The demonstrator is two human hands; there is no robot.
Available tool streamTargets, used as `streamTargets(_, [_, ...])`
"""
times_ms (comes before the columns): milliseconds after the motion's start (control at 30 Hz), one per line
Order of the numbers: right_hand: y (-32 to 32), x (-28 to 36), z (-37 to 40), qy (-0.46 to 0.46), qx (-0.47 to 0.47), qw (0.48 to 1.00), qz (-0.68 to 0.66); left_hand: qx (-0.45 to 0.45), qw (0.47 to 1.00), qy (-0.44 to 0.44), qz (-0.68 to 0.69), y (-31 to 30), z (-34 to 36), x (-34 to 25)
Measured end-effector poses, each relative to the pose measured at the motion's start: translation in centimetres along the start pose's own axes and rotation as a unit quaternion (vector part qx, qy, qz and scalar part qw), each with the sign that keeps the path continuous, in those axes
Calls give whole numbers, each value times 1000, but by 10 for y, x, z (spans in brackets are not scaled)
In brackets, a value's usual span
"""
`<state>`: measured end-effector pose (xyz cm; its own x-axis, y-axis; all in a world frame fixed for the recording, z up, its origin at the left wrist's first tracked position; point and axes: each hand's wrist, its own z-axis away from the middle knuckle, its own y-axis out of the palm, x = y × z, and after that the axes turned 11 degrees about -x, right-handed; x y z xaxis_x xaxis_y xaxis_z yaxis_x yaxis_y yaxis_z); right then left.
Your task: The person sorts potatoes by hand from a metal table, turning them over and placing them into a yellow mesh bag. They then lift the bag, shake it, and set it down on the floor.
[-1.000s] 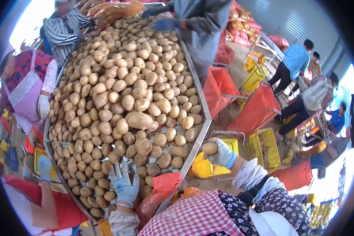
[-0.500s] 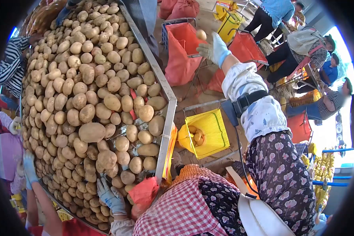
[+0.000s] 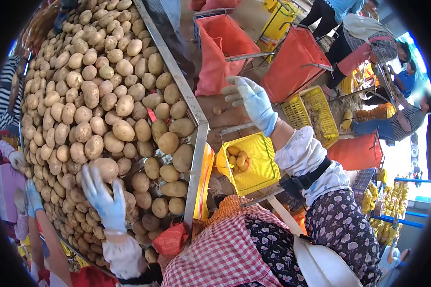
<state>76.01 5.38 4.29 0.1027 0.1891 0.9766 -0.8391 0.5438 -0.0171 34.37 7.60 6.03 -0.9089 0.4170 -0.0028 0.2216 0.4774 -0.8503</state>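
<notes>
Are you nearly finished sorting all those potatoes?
Not nearly, it seems. Done: a few tan potatoes lie inside the yellow mesh bag. In hand: the left hand, in a pale-blue glove, reaches over the pile; the gloved right hand is open, no potato visible. Left: a big heap of brown potatoes covers most of the metal-edged table.

Left gloved hand (image 3: 107, 201) is reaching forward, fingers spread; right gloved hand (image 3: 254, 103) is hanging raised, empty, its fingers loosely parted.
</notes>
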Motion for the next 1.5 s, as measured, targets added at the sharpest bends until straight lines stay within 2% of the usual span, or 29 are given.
streamTargets(67, [-3, -5, 10, 6, -2, 1000, -5, 32, 998, 41, -36, 23, -19, 8])
streamTargets(133, [-7, -16, 17, -14, 16, 1000, -22, 39, 998, 16, -54, 23, -21, 3])
streamTargets(200, [-14, -23, 30, 13, 6, 1000, -24, 47, 996, -6, -73, 24, -21, 0])
streamTargets(267, [-30, -46, 35, 99, -17, 995, 8, 12, 996, -29, -79, 22, -4, 5])
streamTargets(300, [-51, -89, 26, -79, 81, 953, 280, 11, 997, -48, -57, 24, 5, 9])
streamTargets(333, [-68, -126, 18, -246, 173, 799, 520, 15, 997, -46, -55, 25, 6, 6])
streamTargets(367, [-61, -106, 24, -45, 236, 807, 539, 9, 997, -49, -50, 24, 5, 2])
streamTargets(400, [-52, -86, 33, 160, 289, 778, 534, 4, 998, -53, -47, 24, 5, 0])
streamTargets(467, [-72, -169, 35, 200, 238, 767, 562, 27, 998, -56, -13, 27, 8, 4])
streamTargets(500, [-77, -198, 34, 206, 241, 766, 560, 20, 998, -60, -3, 28, 10, 5])
streamTargets(667, [-87, -315, 16, 401, 55, 779, 479, 41, 994, -99, -11, 28, 11, 4])
streamTargets(733, [-93, -395, 17, 443, 21, 770, 459, 33, 997, -71, 4, 33, 17, 20])
streamTargets(900, [-92, -464, 27, 493, -20, 756, 431, 49, 991, -121, 40, 32, 35, 36])
streamTargets(1100, [-92, -519, 41, 507, -28, 762, 402, 65, 988, -142, 21, 28, 37, 28])
streamTargets(1267, [-93, -537, 50, 509, -26, 794, 333, 73, 985, -156, 9, 18, 38, 32])
streamTargets(1500, [-101, -489, 54, 509, 8, 860, 29, 81, 981, -178, 9, 20, 41, 37])
